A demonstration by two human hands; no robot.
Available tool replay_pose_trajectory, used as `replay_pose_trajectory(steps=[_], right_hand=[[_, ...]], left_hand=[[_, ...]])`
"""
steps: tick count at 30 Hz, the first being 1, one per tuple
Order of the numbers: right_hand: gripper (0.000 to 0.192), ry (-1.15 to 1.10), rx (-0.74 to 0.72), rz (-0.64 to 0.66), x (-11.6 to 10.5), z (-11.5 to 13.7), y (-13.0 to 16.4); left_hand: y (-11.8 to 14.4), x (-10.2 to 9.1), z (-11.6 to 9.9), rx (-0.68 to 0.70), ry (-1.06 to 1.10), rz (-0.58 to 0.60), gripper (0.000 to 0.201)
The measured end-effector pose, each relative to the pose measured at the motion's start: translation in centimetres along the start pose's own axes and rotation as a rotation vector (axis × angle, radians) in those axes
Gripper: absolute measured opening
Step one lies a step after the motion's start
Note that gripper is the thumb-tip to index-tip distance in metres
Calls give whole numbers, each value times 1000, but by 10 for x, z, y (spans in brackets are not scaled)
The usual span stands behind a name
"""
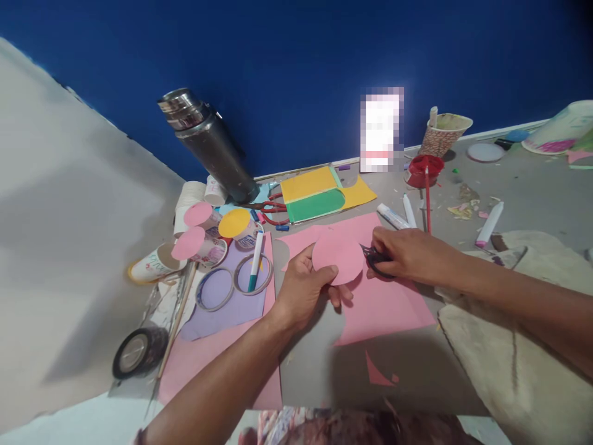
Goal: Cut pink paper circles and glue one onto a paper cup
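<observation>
My left hand pinches a pink paper circle by its lower left edge, holding it above a pink paper sheet. My right hand grips dark-handled scissors, whose blades meet the circle's right edge. A small pink offcut lies on the grey card near me.
To the left are paper cups capped with pink and yellow discs, tape rings, a marker, red scissors, a steel flask, and a tape roll. Yellow and green paper, a red dish with brush, markers and cups lie behind. Cloth lies at right.
</observation>
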State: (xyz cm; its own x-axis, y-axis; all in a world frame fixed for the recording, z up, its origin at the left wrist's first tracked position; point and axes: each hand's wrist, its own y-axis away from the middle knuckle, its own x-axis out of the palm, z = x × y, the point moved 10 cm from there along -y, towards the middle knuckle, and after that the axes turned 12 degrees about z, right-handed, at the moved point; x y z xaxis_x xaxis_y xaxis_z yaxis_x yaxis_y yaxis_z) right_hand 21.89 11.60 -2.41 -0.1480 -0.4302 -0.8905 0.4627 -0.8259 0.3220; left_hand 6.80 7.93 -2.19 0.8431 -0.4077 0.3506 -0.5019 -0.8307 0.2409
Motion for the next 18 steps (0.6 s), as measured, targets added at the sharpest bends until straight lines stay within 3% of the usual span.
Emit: replay_pose_trajectory(steps=[7, 10, 12, 14, 18], right_hand=[[15, -172, -91, 57, -1, 0, 3], [11, -228, -131, -111, -15, 4, 13], [22, -206, -203, -247, -25, 15, 23], [30, -186, -305, -288, -25, 30, 28], [19, -250, -446, -342, -25, 42, 35]], left_hand=[[-2, -3, 6, -18, 62, -37, 26], [-2, -3, 5, -18, 79, -42, 24], [-1, 0, 6, -33, 106, -32, 26], [-1, 3, 8, -54, 134, -11, 29], [0, 12, 18, -106, 179, 62, 37]])
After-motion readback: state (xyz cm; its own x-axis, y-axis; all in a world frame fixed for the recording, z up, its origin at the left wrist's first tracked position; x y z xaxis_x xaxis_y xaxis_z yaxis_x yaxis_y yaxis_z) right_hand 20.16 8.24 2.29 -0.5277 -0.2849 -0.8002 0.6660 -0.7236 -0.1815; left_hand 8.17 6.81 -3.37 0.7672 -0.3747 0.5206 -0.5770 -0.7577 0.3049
